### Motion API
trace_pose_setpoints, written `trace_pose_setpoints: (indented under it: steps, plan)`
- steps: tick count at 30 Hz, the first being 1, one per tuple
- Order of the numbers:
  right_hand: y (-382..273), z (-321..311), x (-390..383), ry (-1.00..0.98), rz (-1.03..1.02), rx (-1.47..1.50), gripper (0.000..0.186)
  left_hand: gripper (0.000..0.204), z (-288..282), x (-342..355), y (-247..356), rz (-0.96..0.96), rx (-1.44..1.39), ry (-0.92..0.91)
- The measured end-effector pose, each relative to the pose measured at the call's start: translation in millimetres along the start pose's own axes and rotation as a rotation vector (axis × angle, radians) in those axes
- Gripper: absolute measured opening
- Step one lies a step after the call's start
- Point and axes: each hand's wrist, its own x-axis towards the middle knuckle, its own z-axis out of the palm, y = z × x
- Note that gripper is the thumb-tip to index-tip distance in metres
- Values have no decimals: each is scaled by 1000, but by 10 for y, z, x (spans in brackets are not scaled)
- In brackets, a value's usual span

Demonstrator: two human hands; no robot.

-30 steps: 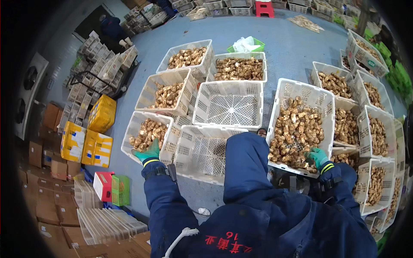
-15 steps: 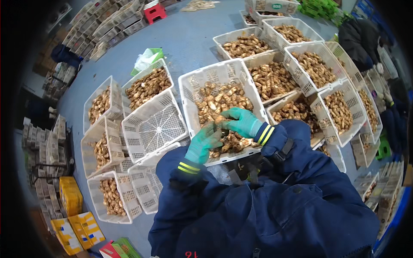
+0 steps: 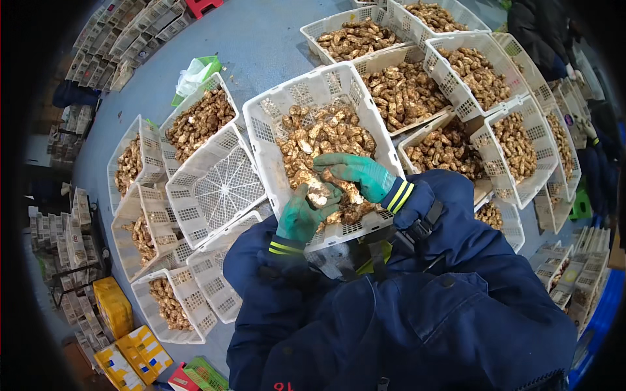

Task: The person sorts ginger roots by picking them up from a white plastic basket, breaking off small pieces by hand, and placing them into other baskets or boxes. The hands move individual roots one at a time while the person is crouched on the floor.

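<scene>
Both my hands wear green gloves and work over a white perforated crate in front of me. It holds a heap of stubby brown root-like pieces, whose exact kind I cannot make out. My left hand is closed around one thick piece with a pale end. My right hand reaches over from the right, its fingers curled above a second brown-and-white piece, which it appears to grip. Darker pieces lie below the hands at the crate's near end.
An empty white crate stands to the left, among crates holding similar pieces. More filled crates crowd the right. Yellow boxes sit at lower left. Another person's dark sleeve shows at upper right.
The view has shifted, so the crates sit higher and further left. My left hand now shows a thick pale-ended piece in its fingers; a second piece shows beneath my right hand.
</scene>
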Motion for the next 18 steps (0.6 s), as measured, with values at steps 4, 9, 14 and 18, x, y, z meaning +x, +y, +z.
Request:
trace_pose_setpoints:
  steps: [4, 9, 14, 18]
  plan:
    - [99, 23, 41, -72, -251, -253, 37, 46, -59, -30, -45, 45, 40, 160]
    - [100, 105, 68, 104, -39, 211, 36, 42, -576, -39, -56, 154, 859, 92]
    - [121, 109, 47, 199, -53, 487, 43, 46, -176, -84, -78, -46, 308, 134]
    - [103, 331, 63, 292, -62, 608, 44, 57, -90, -166, -99, 12, 74, -12]
